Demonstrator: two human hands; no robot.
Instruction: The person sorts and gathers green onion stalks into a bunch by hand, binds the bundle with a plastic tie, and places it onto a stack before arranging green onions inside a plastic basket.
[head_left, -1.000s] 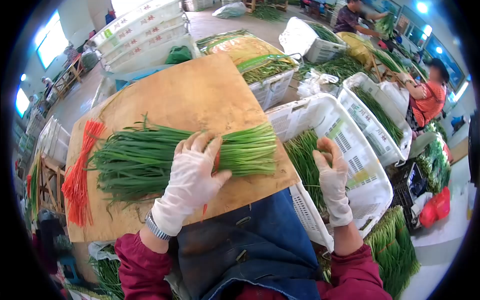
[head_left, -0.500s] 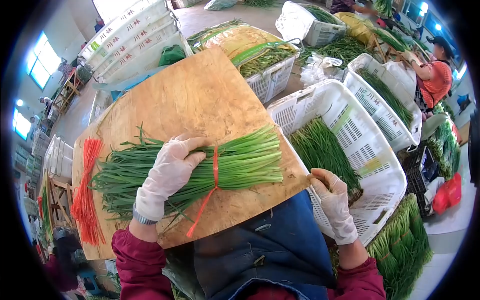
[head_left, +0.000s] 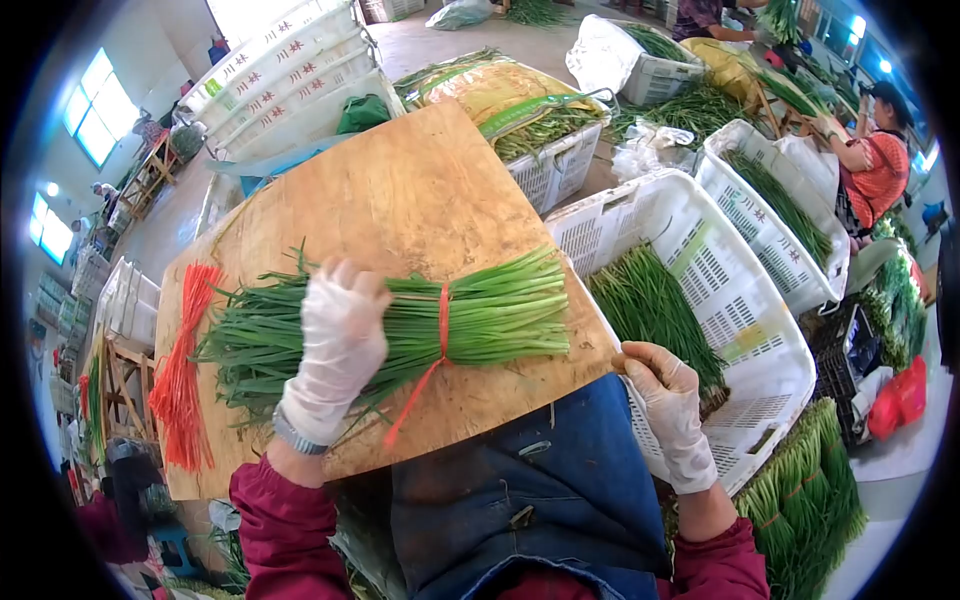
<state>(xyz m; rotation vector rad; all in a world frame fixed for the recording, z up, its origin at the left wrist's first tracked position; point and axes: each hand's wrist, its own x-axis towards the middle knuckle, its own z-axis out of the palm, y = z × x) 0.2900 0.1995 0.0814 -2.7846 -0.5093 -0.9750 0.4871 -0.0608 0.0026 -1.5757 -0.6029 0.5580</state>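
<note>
My left hand (head_left: 340, 340), in a white glove, lies across the leafy half of a bunch of garlic chives (head_left: 500, 310), its fingers curled over the leaves. A red plastic tie (head_left: 443, 325) circles the bunch right of that hand, one loose tail hanging toward me. The chives rest on a wooden board (head_left: 390, 190), pale stem ends to the right. My right hand (head_left: 668, 405), also gloved, is closed at the board's right corner, thumb and forefinger on its edge. Left of the leaf tips lies a bundle of red ties (head_left: 185, 370).
A white crate (head_left: 775, 335) holding chives stands right of the board, another crate (head_left: 745, 215) beyond it. Chive bunches (head_left: 800, 500) lie at the lower right. Stacked crates (head_left: 285, 75) rise at the back left. A person (head_left: 875, 165) works at the far right.
My left hand has turned, its fingers now curling over the far side of the leaves. The view has shifted slightly. My right hand stays at the board's corner.
</note>
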